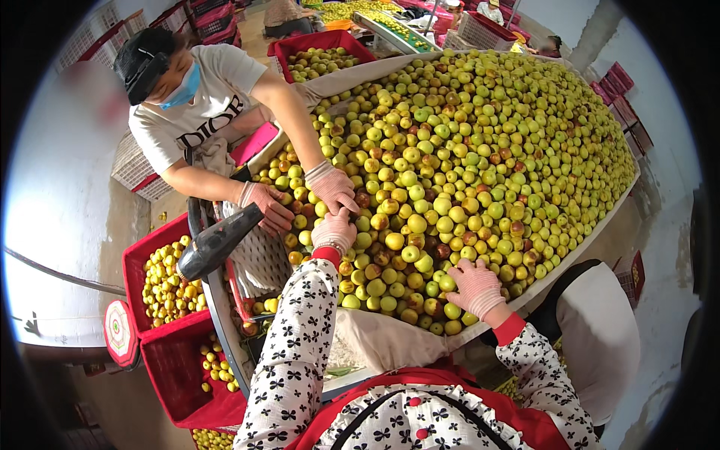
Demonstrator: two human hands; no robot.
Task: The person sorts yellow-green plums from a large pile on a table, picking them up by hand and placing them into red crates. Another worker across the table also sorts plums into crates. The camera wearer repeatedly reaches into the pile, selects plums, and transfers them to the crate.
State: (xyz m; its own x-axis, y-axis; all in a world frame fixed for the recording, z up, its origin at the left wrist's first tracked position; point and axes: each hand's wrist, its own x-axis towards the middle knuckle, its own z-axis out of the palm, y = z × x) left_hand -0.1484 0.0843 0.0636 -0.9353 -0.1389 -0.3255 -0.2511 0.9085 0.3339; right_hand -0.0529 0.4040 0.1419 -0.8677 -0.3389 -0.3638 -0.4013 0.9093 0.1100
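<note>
A wide heap of green-yellow jujubes (427, 211), some with brown patches, fills a cloth-lined bin before me. My left hand (336, 230), in a pale pink knit glove with a beaded bracelet at the wrist, reaches over the heap's left part. Its fingertips meet or overlap a co-worker's gloved hand (332, 183); whether they hold a fruit is hidden. My right hand (477, 288), gloved alike, rests palm down with fingers apart on jujubes near the bin's front right edge. The co-worker's other gloved hand (267, 208) lies at the heap's left edge.
A black hair dryer (220, 243) is mounted at the bin's left end. Red-lined crates (174, 368) with jujubes stand below left, beside a round-topped stool (120, 332). Another red-lined crate (360, 42) and a sorting conveyor (394, 31) are behind. A pale rounded seat back (599, 337) stands right.
</note>
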